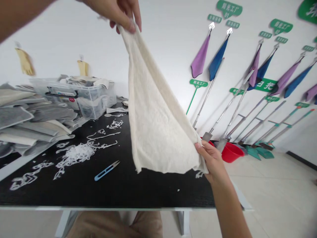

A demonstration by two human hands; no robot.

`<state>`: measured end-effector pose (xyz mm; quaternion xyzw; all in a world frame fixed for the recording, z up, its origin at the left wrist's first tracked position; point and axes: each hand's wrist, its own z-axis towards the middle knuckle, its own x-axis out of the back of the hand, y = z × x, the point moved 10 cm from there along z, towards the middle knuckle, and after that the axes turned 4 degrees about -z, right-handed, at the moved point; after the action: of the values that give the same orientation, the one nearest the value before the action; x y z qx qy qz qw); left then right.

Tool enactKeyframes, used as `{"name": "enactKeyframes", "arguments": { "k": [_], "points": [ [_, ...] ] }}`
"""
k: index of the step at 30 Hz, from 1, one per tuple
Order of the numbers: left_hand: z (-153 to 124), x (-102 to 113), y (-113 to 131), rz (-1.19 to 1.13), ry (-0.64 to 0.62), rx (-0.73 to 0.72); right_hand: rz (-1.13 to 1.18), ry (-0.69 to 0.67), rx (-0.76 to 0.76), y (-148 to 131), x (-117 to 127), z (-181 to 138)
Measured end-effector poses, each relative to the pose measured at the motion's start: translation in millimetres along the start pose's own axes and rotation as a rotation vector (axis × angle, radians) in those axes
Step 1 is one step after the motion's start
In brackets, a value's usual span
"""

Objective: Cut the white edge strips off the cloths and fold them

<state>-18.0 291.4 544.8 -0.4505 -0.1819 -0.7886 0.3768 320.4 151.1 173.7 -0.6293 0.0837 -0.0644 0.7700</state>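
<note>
Two Grips on One Pale Cloth (158,129)

In the head view, the cloth hung across the middle of the frame, above the counter (158,193), spread into a rough triangle. The left hand (121,15), at the top of the frame, pinched its upper end between thumb and fingers. The right hand (210,157), at the lower right, had closed thumb and fingers on the lower right corner, while the lower left corner hung free. The right edge ran fairly straight between the two grips.

To manage this spread well, it seemed best to pinch close to the edges, so that the fingers covered little fabric, and to share the pull evenly; too hard a tug would probably have distorted the soft-looking knit. Holding it high also seemed wise: blue-handled snips (107,171) lay left of centre, near a heap of white threads (78,153), and a drooping corner might have dragged through them. At the left of the frame, a pile of grey and cream pieces (47,114) lay beside a clear bin (95,105).
</note>
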Motion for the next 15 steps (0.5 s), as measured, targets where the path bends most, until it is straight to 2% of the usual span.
{"name": "enactKeyframes", "arguments": {
  "k": [3,5,7,11,13,15],
  "points": [
    [9,-55,4,0.174,-0.047,-0.067,-0.001,-0.034,-0.078,36,-14,10],
    [15,-108,-8,0.188,-0.087,-0.073,-0.025,-0.05,-0.12,64,-21,16],
    [13,-173,-21,0.15,-0.155,-0.082,-0.063,-0.054,-0.155,94,-26,19],
    [-22,-313,-32,-0.031,-0.332,-0.038,-0.206,-0.032,-0.179,141,-22,28],
    [-43,-363,-28,-0.061,-0.353,-0.034,-0.292,0.019,-0.165,152,-13,36],
    [-57,-395,-25,-0.083,-0.343,-0.022,-0.368,0.084,-0.141,156,-1,42]
  ]
}}
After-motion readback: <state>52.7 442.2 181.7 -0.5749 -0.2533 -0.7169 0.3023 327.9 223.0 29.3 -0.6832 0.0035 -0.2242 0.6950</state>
